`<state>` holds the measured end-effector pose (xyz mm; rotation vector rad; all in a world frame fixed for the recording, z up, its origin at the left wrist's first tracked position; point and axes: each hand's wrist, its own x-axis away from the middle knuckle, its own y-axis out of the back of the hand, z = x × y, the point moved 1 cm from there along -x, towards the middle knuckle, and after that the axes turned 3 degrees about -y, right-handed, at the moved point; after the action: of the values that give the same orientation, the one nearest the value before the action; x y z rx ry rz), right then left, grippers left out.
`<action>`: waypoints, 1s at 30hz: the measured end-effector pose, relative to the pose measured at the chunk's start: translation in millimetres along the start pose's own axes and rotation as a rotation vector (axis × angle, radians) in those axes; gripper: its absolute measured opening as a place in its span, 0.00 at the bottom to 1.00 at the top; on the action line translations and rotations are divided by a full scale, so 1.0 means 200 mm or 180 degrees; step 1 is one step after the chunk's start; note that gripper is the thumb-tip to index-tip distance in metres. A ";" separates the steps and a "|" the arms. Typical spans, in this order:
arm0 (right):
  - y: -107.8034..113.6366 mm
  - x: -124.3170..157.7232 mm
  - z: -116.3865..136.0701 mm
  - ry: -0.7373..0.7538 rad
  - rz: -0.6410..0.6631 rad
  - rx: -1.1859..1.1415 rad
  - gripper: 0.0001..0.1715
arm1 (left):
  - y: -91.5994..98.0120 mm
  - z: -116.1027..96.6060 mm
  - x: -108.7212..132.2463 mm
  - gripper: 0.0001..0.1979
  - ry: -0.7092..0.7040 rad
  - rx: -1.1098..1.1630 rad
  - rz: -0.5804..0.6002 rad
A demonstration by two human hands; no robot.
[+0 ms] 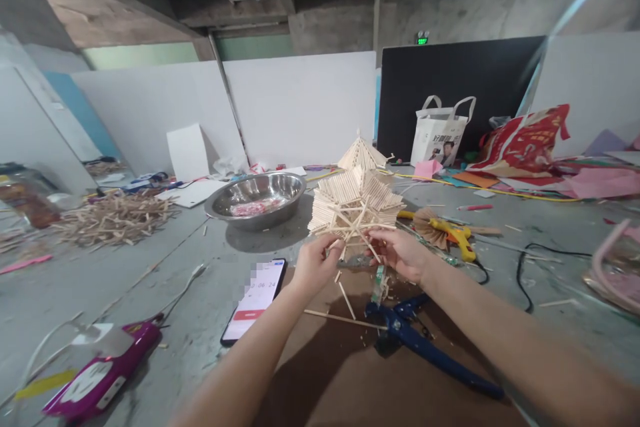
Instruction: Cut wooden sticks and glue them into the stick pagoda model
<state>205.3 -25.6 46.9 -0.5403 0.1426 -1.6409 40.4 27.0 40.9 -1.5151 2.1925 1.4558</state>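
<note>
I hold a model built of thin wooden sticks (pixel 354 203) up in front of me with both hands. My left hand (pixel 314 265) is closed on sticks at its lower left. My right hand (pixel 400 251) pinches sticks at its lower right. A second stick model with a pointed roof (pixel 361 153) stands behind it. Loose sticks (pixel 345 299) lie on the brown board (pixel 330 373) below my hands. Blue-handled pliers (pixel 425 343) lie on that board under my right forearm.
A steel bowl (pixel 257 197) sits behind a lit phone (pixel 255 300). A heap of sticks (pixel 115 217) lies at left, a yellow glue gun (pixel 450 233) at right. A magenta device (pixel 100 373) is near left. Bags, coloured paper and black cables fill the right.
</note>
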 end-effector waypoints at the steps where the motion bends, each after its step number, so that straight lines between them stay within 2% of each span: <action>1: 0.00 0.00 -0.01 -0.0005 0.0022 0.0004 0.06 | -0.01 0.01 0.01 0.13 0.0073 0.0175 -0.0041; 5: -0.01 -0.02 -0.04 0.0025 0.0317 0.0177 0.06 | -0.03 0.06 0.03 0.14 0.0283 0.0575 -0.0077; 8: -0.03 -0.01 -0.04 0.0162 0.0432 0.0341 0.05 | -0.01 0.06 0.02 0.14 0.0391 0.0779 -0.0196; 12: -0.07 0.03 0.02 0.0137 0.0464 0.0378 0.05 | 0.06 0.00 -0.02 0.14 0.0393 0.1058 -0.0326; 17: -0.12 0.09 0.11 0.0004 0.0498 0.0278 0.06 | 0.16 -0.08 -0.09 0.17 0.0513 0.1037 -0.0469; 21: -0.12 0.08 0.17 -0.0080 0.0605 0.0126 0.05 | 0.19 -0.11 -0.16 0.17 0.0490 0.0988 -0.0393; 25: -0.09 -0.01 0.21 -0.0079 0.0526 -0.0034 0.04 | 0.17 -0.06 -0.24 0.16 0.0465 0.0943 -0.0298; 30: -0.07 -0.09 0.22 -0.0019 0.0573 -0.0025 0.07 | 0.12 0.02 -0.29 0.16 0.0476 0.0778 -0.0476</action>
<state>211.2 4.2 86.4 -0.5232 0.1880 -1.4640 48.6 71.1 86.6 -1.7044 2.1849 1.0196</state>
